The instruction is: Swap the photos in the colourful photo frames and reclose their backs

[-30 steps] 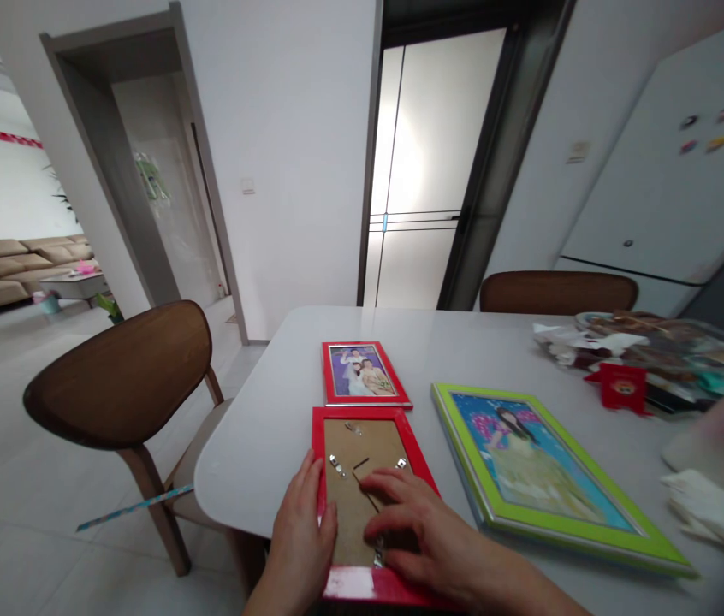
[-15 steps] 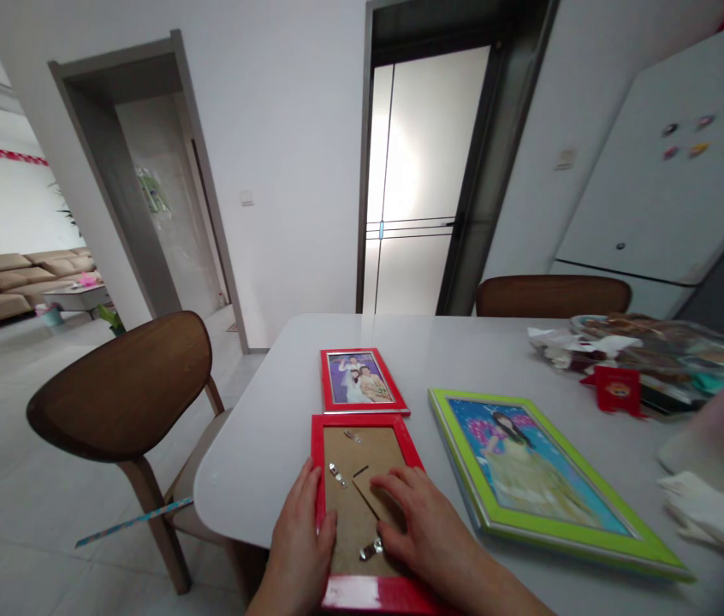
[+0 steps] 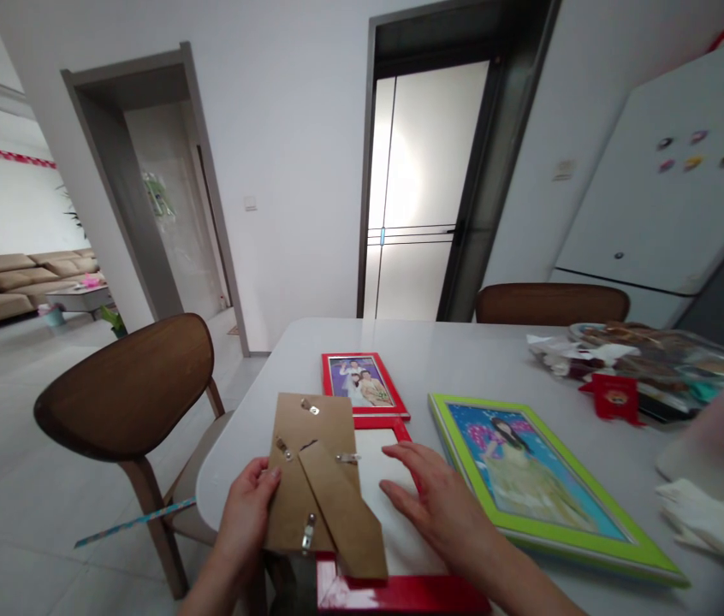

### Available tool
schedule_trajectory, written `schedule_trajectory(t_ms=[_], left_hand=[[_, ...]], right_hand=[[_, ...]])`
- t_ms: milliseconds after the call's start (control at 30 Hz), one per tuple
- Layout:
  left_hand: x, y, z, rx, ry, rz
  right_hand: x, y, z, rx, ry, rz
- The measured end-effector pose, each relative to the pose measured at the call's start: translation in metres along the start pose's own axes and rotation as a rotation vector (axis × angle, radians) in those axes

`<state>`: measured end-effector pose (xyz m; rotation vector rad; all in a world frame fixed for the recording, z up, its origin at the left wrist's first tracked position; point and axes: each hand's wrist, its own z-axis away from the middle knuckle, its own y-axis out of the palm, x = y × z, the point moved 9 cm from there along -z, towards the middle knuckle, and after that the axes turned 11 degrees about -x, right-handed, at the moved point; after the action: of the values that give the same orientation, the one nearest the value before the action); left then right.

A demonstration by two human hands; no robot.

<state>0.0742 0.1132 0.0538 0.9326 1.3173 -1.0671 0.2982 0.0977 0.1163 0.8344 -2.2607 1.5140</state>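
My left hand grips the left edge of a brown backing board, which is lifted and tilted above the table. Metal clips sit along the board's edges, and its stand flap hangs loose over the lower right. Partly beneath it lies a red picture frame, with a white sheet showing inside. My right hand hovers over the right side of that frame, fingers apart and holding nothing.
Behind lies another red frame with a photo. A large green-edged framed picture rests to the right. Plastic bags, a red packet and white tissue are farther right. A wooden chair stands at the left.
The backing board has come out of the red frame and moved left in my left hand, exposing the white sheet. My right hand has lifted off the board.
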Motion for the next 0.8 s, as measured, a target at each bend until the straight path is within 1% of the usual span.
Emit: schedule_trajectory(t_ms=[100, 200, 300, 433, 500, 533, 567, 633, 700, 733, 800], left_hand=[[0.007, -0.04, -0.011, -0.056, -0.033, -0.049], [0.013, -0.068, -0.018, -0.091, -0.03, -0.14], [0.016, -0.081, -0.025, -0.113, 0.014, -0.258], [0.01, -0.088, -0.032, -0.19, 0.127, -0.445], [0.003, -0.085, -0.029, -0.24, 0.194, -0.517], [-0.001, -0.081, -0.025, -0.258, 0.234, -0.547], [-0.007, -0.074, -0.021, -0.268, 0.293, -0.586], [-0.02, -0.056, -0.01, -0.274, 0.442, -0.709], [-0.026, -0.033, -0.001, -0.236, 0.556, -0.873], [-0.026, -0.024, 0.0, -0.201, 0.572, -0.951], [-0.017, -0.012, -0.002, -0.114, 0.518, -1.061]], right_hand=[[-0.033, 0.004, 0.003, 0.018, 0.063, 0.152], [-0.05, 0.015, 0.007, 0.074, 0.094, 0.252], [-0.057, 0.024, 0.006, 0.096, 0.141, 0.308], [-0.061, 0.023, -0.002, 0.071, 0.195, 0.28], [-0.059, 0.016, -0.006, 0.021, 0.21, 0.191], [-0.058, 0.012, -0.008, -0.003, 0.231, 0.106], [-0.057, 0.008, -0.009, -0.015, 0.27, -0.013], [-0.057, 0.005, -0.008, 0.005, 0.405, -0.341], [-0.053, 0.007, -0.003, 0.05, 0.569, -0.683], [-0.051, 0.007, -0.001, 0.063, 0.638, -0.811], [-0.047, 0.006, 0.004, 0.067, 0.728, -0.958]])
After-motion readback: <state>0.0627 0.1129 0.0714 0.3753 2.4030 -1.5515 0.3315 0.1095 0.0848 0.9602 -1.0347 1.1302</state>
